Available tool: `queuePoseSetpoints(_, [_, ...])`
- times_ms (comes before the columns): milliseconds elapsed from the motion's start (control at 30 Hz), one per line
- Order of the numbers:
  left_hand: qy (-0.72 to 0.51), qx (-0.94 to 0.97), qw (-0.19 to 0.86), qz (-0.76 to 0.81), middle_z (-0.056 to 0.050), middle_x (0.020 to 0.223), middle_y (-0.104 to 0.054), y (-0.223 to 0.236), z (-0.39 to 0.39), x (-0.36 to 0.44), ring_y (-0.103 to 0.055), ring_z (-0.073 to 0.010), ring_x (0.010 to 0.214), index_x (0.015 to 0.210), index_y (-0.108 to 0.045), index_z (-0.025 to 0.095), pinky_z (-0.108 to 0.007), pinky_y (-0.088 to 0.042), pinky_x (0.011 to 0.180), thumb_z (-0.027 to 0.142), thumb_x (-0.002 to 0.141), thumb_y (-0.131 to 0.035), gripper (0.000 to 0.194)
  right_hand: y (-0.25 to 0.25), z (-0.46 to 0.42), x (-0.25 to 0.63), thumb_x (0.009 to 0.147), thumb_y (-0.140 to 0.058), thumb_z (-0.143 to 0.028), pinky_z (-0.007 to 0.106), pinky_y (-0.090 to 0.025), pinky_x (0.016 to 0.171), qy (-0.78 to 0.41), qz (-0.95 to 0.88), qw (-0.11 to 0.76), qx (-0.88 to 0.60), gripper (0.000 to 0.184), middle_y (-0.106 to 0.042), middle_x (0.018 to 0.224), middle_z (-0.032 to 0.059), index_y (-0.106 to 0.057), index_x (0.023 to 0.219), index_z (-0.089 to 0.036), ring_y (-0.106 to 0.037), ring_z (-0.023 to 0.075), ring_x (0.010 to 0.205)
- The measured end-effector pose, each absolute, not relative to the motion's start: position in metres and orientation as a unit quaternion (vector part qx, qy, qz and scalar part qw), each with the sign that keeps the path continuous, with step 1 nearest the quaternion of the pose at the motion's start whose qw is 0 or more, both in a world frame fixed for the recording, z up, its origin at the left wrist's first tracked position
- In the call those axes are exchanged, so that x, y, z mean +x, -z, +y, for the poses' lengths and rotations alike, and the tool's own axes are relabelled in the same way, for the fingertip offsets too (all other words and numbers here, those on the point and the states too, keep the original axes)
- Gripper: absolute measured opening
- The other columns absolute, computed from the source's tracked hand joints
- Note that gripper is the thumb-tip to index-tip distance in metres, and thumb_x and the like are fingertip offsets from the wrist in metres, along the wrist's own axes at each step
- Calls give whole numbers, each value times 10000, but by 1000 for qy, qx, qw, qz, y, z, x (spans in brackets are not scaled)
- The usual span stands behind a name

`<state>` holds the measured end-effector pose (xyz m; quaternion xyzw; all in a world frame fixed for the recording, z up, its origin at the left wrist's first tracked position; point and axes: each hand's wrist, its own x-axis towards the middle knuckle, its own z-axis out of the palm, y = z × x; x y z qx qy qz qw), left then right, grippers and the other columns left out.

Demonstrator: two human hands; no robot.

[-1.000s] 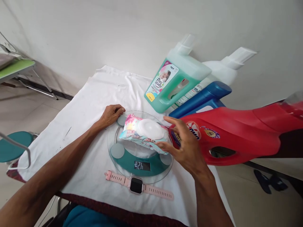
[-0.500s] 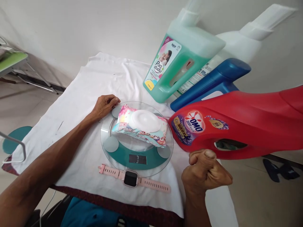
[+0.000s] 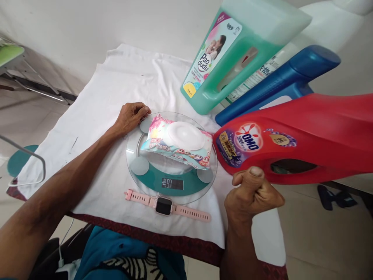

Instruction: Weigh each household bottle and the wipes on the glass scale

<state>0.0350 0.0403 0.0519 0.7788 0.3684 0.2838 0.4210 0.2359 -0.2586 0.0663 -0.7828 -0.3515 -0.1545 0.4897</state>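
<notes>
Head view: wipes packet (image 3: 180,140) rests on glass scale (image 3: 171,184), left hand (image 3: 132,116) at its rim, fingers curled; right hand (image 3: 252,194) empty, fingers folded.

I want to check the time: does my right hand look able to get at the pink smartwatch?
Probably yes: the right hand looks empty, and only white cloth shows between it and the smartwatch.

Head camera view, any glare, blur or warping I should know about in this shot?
In the head view, the white lid of the wipes pack looks nearly washed out; the scale display is lit but its digits look smeared; the red OMO bottle seems stretched toward the right edge, probably lens distortion; the slippers are dim and soft.
</notes>
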Motion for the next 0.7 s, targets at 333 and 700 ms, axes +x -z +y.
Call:
queuePoseSetpoints(333, [-289, 777, 422, 367, -34, 731, -708, -47, 44, 34, -621, -159, 706, 867, -792, 156, -281, -484, 694, 393, 963, -570, 338, -106, -223, 229, 829, -879, -602, 568, -598, 1004, 102, -550, 455, -692, 613, -677, 1219, 125, -633, 1263, -245, -680, 333, 1160])
queuePoseSetpoints(700, [-282, 768, 447, 362, -37, 719, -717, -48, 47, 31, -631, -180, 698, 858, -789, 161, -305, -468, 685, 426, 925, -575, 347, -156, -164, 228, 667, -977, -647, 611, -519, 1141, -48, -698, 177, -692, 1040, -604, 1524, 186, -513, 1494, -218, -571, 428, 1427])
